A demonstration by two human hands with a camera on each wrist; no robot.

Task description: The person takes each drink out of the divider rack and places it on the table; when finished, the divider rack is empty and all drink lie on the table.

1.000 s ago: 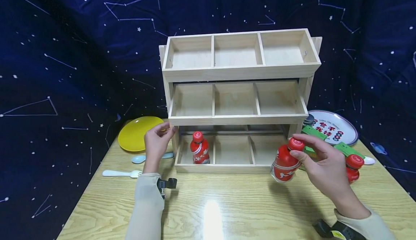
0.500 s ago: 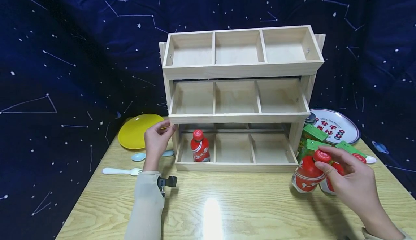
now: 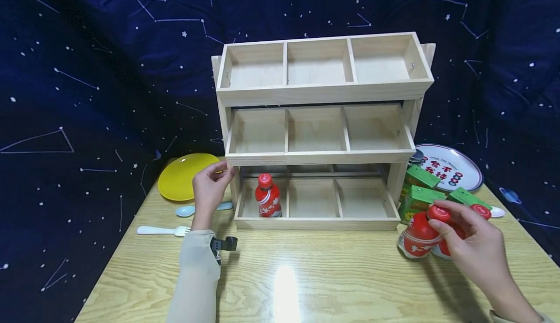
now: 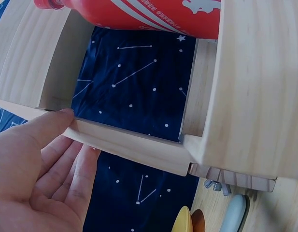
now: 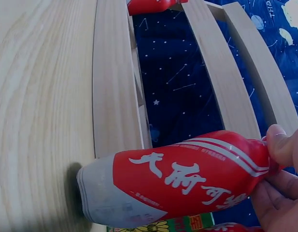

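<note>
Right hand: has moved right and nearer, away from the front of the rack to the table's right side.
Bottle: carried along by its cap; now low beside a second bottle, its base seemingly on the table, though contact is hard to judge.
Cartons: more exposed than a second ago.
</note>
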